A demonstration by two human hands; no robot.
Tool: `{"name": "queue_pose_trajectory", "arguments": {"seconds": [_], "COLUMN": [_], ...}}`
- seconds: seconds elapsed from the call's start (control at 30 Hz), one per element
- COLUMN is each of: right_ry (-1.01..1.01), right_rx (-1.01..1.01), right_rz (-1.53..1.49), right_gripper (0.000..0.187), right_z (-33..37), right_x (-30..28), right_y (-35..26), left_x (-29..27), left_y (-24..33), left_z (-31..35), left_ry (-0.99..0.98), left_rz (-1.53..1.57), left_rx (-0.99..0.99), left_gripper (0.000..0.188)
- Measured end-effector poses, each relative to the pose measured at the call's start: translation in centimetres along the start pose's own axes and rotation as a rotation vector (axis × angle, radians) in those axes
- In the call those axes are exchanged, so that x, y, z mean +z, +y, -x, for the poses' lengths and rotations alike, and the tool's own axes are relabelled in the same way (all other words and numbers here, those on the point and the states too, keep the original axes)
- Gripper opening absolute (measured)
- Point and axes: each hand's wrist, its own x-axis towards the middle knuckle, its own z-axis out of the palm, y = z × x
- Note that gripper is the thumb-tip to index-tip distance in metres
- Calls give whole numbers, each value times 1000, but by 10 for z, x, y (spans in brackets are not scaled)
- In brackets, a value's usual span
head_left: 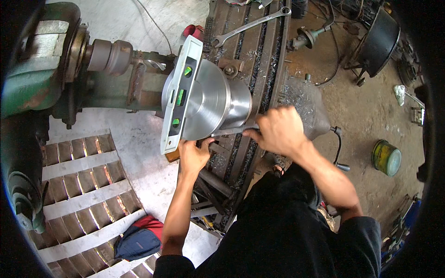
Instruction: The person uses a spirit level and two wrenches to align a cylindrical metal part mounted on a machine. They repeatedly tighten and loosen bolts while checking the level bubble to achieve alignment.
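A shiny steel flanged cylinder [238, 104] lies on its side on the slotted machine table. Against its wide flange [211, 99] leans a white spirit level [172, 127] with green vials. My left hand [193, 156] is closed at the lower rim of the flange, close to the level's lower end. What its fingertips pinch is hidden. With closed fingers, my right hand [282, 132] grips one end of a flat grey metal bar-like tool [230, 131], which runs under the cylinder's near side toward my left thumb. The tool's exact kind is unclear.
A drill bit [153, 64] in a chuck [111, 57] points at the flange from the left. On the slotted table [232, 21], strewn with metal shavings, lies a large combination wrench [250, 28]. A clamp bolt [229, 70] stands beside the cylinder. A yellow-green bucket [386, 157] sits at right.
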Motion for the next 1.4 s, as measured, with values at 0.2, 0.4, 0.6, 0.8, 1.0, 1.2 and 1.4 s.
{"name": "queue_pose_trajectory", "arguments": {"seconds": [0.2,0.4,0.6,0.8,1.0,1.2,1.4], "right_ry": [-202,-206,-229,-83,-127,-90,-198], "right_rx": [-286,-458,-529,-596,-591,-628,-405], "right_rz": [218,223,160,82,86,88,196], "right_gripper": [56,66,66,64,62,63,59], "right_z": [-77,-120,-145,-146,-146,-151,-96], "right_x": [-29,-34,-25,-21,-19,-20,-37], "right_y": [24,32,39,41,43,40,22], "left_x": [12,21,27,26,25,25,21], "left_y": [17,25,28,27,32,36,22], "left_z": [7,5,5,5,4,7,5], "left_ry": [69,110,182,192,208,175,85], "left_rz": [-89,-29,-92,-21,-59,-68,4], "left_rx": [-32,-144,-120,-132,-91,-184,-143], "left_gripper": [30,29,27,26,25,28,28]}}
